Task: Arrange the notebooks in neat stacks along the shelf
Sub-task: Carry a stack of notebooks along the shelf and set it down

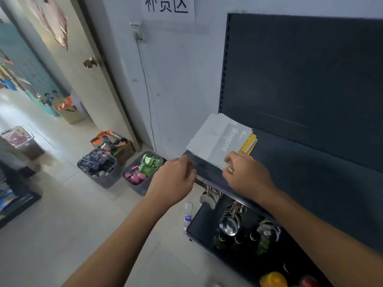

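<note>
Both bare forearms reach up and forward from the bottom of the view, roughly parallel, and the hands stay apart at the near left end of a dark blue metal shelf (306, 160). A stack of notebooks (217, 137), thin paper ones with a white and grey printed cover on top and yellow covers beneath, lies flat on that left end, turned slightly askew to the shelf's front edge, with the yellow edges showing past its right side.

The right hand (248, 175) is seen knuckles up, wrist over the front lip, its fingers curled down onto the near right corner of the stack, pinching the edges there. The left hand (176, 177) hovers at the front lip just left of the stack, back of the hand toward the camera and fingers curled; motion blur hides whether they grip anything or touch the lip.

Under the shelf, shiny steel ladles (228, 222) hang over a lower dark shelf (203, 226). Two grey plastic baskets (107, 179) of packets stand on the pale floor, left of the hands.
</note>
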`<move>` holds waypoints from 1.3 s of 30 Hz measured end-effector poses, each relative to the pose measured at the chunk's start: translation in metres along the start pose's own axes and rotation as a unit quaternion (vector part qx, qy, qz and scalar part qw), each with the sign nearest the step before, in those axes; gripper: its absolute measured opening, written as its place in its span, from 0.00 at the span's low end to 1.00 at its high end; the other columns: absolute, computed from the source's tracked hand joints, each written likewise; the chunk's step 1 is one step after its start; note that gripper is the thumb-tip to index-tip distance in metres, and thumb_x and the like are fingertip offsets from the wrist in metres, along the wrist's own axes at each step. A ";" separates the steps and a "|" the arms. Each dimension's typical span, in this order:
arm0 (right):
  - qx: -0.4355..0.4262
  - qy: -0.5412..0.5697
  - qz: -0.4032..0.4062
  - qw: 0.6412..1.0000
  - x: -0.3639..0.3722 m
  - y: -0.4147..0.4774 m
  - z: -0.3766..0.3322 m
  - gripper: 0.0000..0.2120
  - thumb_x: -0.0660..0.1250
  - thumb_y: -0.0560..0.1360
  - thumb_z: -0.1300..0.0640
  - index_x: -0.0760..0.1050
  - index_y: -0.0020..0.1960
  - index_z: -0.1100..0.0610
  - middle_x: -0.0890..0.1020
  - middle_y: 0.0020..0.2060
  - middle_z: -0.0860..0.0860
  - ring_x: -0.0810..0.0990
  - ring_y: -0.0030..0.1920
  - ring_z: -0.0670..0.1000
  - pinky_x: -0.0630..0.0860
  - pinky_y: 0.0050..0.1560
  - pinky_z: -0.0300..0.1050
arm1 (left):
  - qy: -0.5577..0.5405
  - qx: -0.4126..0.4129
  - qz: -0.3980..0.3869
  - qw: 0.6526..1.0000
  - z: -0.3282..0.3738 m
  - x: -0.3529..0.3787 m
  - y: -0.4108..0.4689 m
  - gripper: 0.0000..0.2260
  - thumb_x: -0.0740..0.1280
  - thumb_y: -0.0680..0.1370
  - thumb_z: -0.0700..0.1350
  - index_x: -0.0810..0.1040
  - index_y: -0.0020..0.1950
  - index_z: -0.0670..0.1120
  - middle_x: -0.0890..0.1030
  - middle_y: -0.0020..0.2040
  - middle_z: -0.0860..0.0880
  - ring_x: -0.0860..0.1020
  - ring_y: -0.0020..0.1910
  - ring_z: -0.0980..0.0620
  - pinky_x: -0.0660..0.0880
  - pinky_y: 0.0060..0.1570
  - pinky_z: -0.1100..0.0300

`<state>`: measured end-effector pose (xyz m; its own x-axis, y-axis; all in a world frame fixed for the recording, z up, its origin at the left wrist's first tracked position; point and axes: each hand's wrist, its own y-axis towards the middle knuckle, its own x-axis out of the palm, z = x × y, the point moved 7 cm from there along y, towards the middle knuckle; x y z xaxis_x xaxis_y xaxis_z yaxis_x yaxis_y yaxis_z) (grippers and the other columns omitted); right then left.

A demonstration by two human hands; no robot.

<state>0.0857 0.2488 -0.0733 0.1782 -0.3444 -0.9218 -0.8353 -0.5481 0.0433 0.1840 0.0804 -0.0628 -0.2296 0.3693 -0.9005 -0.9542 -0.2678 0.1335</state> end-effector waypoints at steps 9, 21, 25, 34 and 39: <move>0.103 0.011 0.030 0.994 -0.004 0.041 0.027 0.13 0.61 0.79 0.49 0.73 0.62 0.49 0.76 0.54 0.44 0.78 0.50 0.52 0.76 0.48 0.50 | -0.005 0.102 -0.048 0.994 0.014 0.009 0.093 0.11 0.61 0.81 0.52 0.77 0.61 0.51 0.81 0.49 0.55 0.79 0.43 0.55 0.78 0.46 0.55; 0.221 0.041 0.061 0.973 -0.008 0.077 0.063 0.10 0.64 0.77 0.50 0.74 0.58 0.50 0.78 0.50 0.45 0.79 0.47 0.51 0.80 0.48 0.53 | 0.059 0.133 -0.063 0.987 0.009 0.033 0.197 0.16 0.62 0.81 0.47 0.75 0.67 0.43 0.77 0.59 0.45 0.74 0.60 0.44 0.75 0.56 0.53; 0.271 0.020 0.075 0.959 0.003 0.076 0.074 0.11 0.61 0.79 0.48 0.75 0.52 0.54 0.76 0.45 0.48 0.78 0.42 0.51 0.80 0.44 0.53 | 0.075 0.113 -0.082 0.987 0.003 0.047 0.208 0.18 0.63 0.81 0.50 0.74 0.66 0.40 0.76 0.58 0.42 0.74 0.58 0.42 0.72 0.51 0.55; 0.274 0.018 0.095 0.957 0.026 0.084 0.062 0.17 0.58 0.81 0.41 0.69 0.42 0.52 0.72 0.47 0.49 0.76 0.42 0.50 0.79 0.44 0.51 | 0.027 0.101 -0.081 0.991 -0.005 0.064 0.218 0.21 0.68 0.79 0.51 0.70 0.68 0.43 0.78 0.54 0.46 0.76 0.50 0.45 0.67 0.44 0.58; 0.256 -0.034 0.108 0.960 0.027 0.090 0.050 0.16 0.57 0.82 0.42 0.73 0.48 0.54 0.73 0.51 0.50 0.75 0.46 0.49 0.78 0.43 0.45 | 0.019 0.078 -0.087 0.993 -0.011 0.062 0.226 0.20 0.69 0.78 0.51 0.71 0.67 0.45 0.76 0.47 0.51 0.71 0.43 0.51 0.65 0.42 0.59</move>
<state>-0.0107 0.2286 -0.1137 -0.0476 -0.3472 -0.9366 -0.9982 -0.0169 0.0570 -0.0435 0.0328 -0.0930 -0.0549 0.3631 -0.9301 -0.9975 -0.0616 0.0349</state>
